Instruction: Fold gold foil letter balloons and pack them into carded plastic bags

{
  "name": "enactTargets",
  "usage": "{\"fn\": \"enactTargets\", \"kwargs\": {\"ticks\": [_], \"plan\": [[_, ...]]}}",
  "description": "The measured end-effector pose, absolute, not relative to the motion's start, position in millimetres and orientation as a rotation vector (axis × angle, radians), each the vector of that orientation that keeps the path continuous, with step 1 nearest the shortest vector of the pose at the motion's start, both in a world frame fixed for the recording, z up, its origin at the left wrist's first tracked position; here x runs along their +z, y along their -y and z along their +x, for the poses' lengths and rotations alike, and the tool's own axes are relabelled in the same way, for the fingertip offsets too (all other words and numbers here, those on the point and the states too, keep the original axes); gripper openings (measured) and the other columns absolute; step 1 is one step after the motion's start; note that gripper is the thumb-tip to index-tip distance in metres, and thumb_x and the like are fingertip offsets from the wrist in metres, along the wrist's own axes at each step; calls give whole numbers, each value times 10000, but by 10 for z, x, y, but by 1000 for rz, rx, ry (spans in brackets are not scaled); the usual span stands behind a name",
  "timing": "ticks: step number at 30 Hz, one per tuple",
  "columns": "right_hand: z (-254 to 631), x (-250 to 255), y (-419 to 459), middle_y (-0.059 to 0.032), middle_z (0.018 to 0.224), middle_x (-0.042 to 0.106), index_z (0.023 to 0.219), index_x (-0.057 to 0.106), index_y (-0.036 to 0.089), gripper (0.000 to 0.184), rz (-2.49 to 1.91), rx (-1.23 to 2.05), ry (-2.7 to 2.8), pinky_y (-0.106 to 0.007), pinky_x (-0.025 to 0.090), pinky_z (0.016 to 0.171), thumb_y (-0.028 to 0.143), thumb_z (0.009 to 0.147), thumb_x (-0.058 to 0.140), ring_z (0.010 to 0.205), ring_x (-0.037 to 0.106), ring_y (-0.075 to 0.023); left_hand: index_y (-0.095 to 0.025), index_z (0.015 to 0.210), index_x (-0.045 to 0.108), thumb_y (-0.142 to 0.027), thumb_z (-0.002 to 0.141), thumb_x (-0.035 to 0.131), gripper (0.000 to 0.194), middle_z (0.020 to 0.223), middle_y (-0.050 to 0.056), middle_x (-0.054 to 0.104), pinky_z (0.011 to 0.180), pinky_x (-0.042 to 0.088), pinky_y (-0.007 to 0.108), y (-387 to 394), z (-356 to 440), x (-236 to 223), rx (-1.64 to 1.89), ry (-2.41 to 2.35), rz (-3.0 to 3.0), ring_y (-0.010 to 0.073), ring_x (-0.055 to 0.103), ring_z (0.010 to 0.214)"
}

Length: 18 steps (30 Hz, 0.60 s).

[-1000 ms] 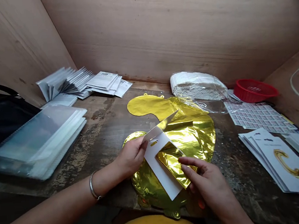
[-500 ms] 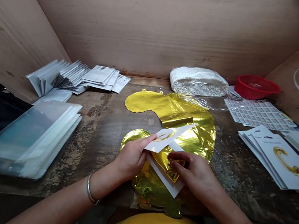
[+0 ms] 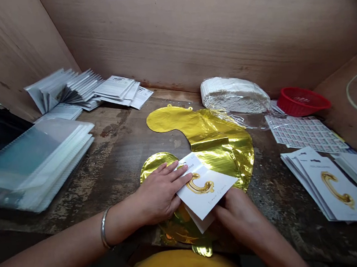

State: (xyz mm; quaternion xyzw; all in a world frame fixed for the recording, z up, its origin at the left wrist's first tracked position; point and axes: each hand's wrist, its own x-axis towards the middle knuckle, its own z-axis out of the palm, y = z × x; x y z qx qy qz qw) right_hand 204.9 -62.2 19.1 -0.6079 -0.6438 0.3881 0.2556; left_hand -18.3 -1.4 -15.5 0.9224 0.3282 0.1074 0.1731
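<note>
My left hand (image 3: 160, 190) lies with fingers outstretched on the left part of a folded white card (image 3: 218, 189). The card bears a printed gold letter C, and its lower flap shows underneath. My right hand (image 3: 238, 214) reaches under the card's right edge; its fingers are hidden there, so I cannot see what they hold. Beneath the card and both hands a large gold foil balloon (image 3: 172, 118), flat and C-shaped, is spread on the table. The small folded piece of gold foil is out of sight.
Clear plastic sleeves (image 3: 38, 165) are stacked at left, with packed white envelopes (image 3: 114, 89) behind. At the back right are a plastic-wrapped white bundle (image 3: 233, 96), a red basket (image 3: 303, 105) and sticker sheets (image 3: 306, 133). More C cards (image 3: 337, 189) lie at right.
The raised upper flap of the card has come down over the folded gold foil. My left hand has gone from pinching the flap to lying flat on it. My right fingers have become hidden underneath.
</note>
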Motion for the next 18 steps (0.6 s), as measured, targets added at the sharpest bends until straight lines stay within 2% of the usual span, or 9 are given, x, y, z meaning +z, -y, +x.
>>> {"fn": "enactTargets", "kwargs": {"ticks": [1, 3, 5, 6, 8, 10, 12, 15, 18], "plan": [[2153, 272, 671, -73, 1040, 717, 1021, 735, 259, 268, -1695, 964, 1880, -382, 558, 784, 252, 802, 580, 920, 669, -270, -272, 1453, 393, -314, 928, 451, 530, 1522, 74, 364, 1138, 258, 530, 19, -184, -136, 275, -928, 2623, 336, 304, 1410], [2330, 412, 758, -98, 1117, 672, 1030, 736, 260, 269, -1791, 576, 1999, -404, 546, 809, 338, 870, 535, 986, 644, -279, -259, 1463, 377, -373, 922, 466, 560, 1527, 89, 356, 1138, 248, 523, 25, -188, -98, 237, -913, 2630, 346, 297, 1411], [2402, 454, 808, -107, 1267, 600, 1125, 705, 258, 319, -1783, 194, 1919, -453, 506, 920, 377, 914, 497, 1131, 583, -293, -235, 1468, 369, -431, 879, 528, 640, 1529, 109, 348, 1140, 234, 520, 29, -196, -63, 217, -897, 2629, 364, 282, 1413], [2392, 424, 818, -99, 1328, 569, 1168, 684, 259, 328, -1733, 127, 1930, -470, 476, 976, 361, 929, 484, 1197, 545, -291, -227, 1472, 361, -452, 851, 565, 691, 1531, 116, 341, 1142, 226, 517, 32, -201, -46, 214, -889, 2624, 370, 271, 1416], [2314, 270, 821, -81, 1368, 556, 1203, 666, 257, 321, -1611, 216, 2100, -492, 440, 1035, 311, 942, 486, 1271, 495, -287, -212, 1477, 350, -523, 791, 629, 804, 1537, 131, 325, 1141, 218, 511, 32, -213, -12, 217, -867, 2609, 381, 253, 1419], [2227, 56, 818, -92, 1318, 602, 1191, 675, 232, 311, -1534, 333, 2258, -536, 442, 1032, 299, 939, 506, 1271, 500, -307, -198, 1464, 374, -639, 725, 658, 907, 1531, 153, 330, 1131, 231, 516, 9, -215, 30, 217, -826, 2583, 399, 258, 1411], [2189, -128, 824, -108, 1312, 602, 1215, 659, 204, 327, -1526, 338, 2280, -580, 423, 1038, 298, 938, 515, 1283, 488, -324, -184, 1415, 449, -668, 721, 650, 869, 1494, 172, 386, 1106, 277, 505, -58, -190, 79, 219, -811, 2534, 398, 327, 1375], [2218, -252, 840, -100, 1335, 582, 1238, 644, 218, 335, -1507, 321, 2246, -585, 411, 1049, 289, 931, 531, 1297, 474, -318, -162, 1346, 509, -452, 810, 632, 622, 1354, 168, 537, 1011, 392, 430, -274, -92, 155, 311, -1102, 2245, 325, 524, 1206], [2254, -256, 850, -93, 1335, 582, 1230, 652, 242, 329, -1492, 331, 2214, -582, 402, 1057, 285, 919, 551, 1291, 482, -315, -150, 1184, 625, -340, 686, 718, 541, 1011, 95, 706, 764, 494, 331, -559, 28, 212, 240, -1288, 1830, 264, 656, 878]]}}
